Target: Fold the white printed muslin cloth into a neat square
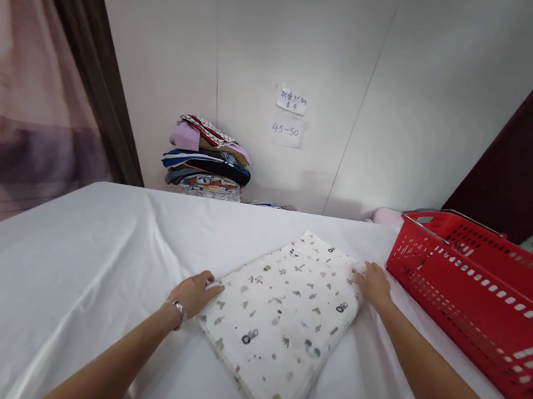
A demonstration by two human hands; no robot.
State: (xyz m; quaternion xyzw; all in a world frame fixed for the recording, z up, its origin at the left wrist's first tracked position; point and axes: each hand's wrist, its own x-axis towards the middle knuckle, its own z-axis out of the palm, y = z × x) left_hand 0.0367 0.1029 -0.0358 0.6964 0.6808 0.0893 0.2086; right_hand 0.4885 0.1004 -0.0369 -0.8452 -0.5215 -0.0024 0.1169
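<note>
A folded white cloth [278,316] lies flat in front of me, printed with small leaves, dark rings and other little motifs. Its layers show along the near edge. My left hand [191,293], with a bracelet [178,312] at the wrist, rests at the cloth's left corner; thumb and forefinger are apart, the thumb on the edge. At the far right corner, my right hand [374,284] touches the cloth with fingertips and thumb spread. Neither hand visibly lifts the fabric.
A white sheet [96,280] with wrinkles covers the table. On the right stands a red plastic basket [478,300] with metal handles. Beyond the far edge is a stack of folded clothes [209,160]. Paper labels [288,129] hang on the wall; a curtain [26,87] hangs left.
</note>
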